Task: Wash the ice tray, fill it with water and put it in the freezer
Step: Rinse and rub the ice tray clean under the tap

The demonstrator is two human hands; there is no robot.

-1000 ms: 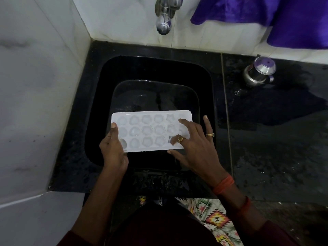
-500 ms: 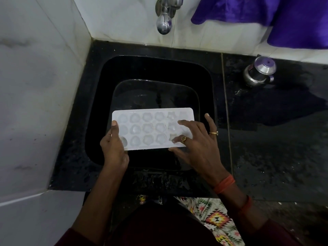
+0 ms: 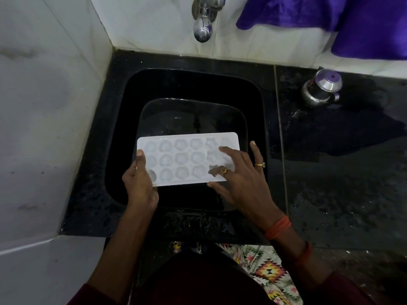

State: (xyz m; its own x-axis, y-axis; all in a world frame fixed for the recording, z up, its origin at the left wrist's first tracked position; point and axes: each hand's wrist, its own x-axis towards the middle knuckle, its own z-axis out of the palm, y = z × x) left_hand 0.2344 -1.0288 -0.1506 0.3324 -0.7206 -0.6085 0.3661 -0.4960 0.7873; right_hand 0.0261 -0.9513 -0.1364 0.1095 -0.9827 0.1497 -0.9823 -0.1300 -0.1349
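A white ice tray (image 3: 185, 158) with rows of shaped cups is held level over the black sink (image 3: 123, 133). My left hand (image 3: 139, 183) grips its left end, thumb on top. My right hand (image 3: 241, 179), wearing two rings, lies spread on the tray's right end, fingers pressing into the cups and thumb at the near edge. A steel tap (image 3: 202, 29) sticks out of the tiled wall above the sink's far side; no water runs from it.
A small steel pot (image 3: 321, 89) with a lid stands on the wet black counter (image 3: 341, 172) right of the sink. A purple cloth (image 3: 330, 16) hangs on the back wall. A white tiled wall (image 3: 44, 106) closes the left side.
The tray and both hands have shifted slightly away from me and to the right. My right fingers have slid a little over the right-hand cups.
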